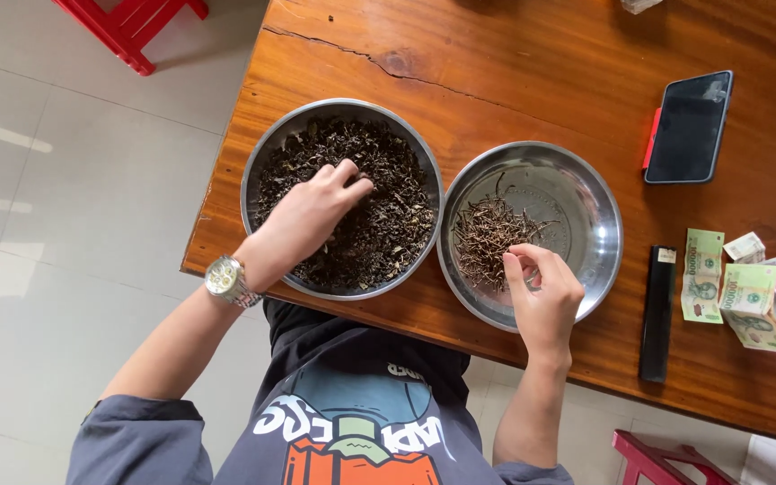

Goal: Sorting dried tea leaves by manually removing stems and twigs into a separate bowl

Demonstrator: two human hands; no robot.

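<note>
While the left hand lay spread, fingers loose, in the dark leaves of the left-centre bowl, the right hand pinched stems above the centre-right tray; picking few stems per pinch seemed wisest.

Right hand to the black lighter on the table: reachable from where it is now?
Probably yes. The right hand hovers over the near rim of the steel plate of stems, and the black lighter lies flat just beyond that plate, with bare table between and nothing on top of it.
</note>
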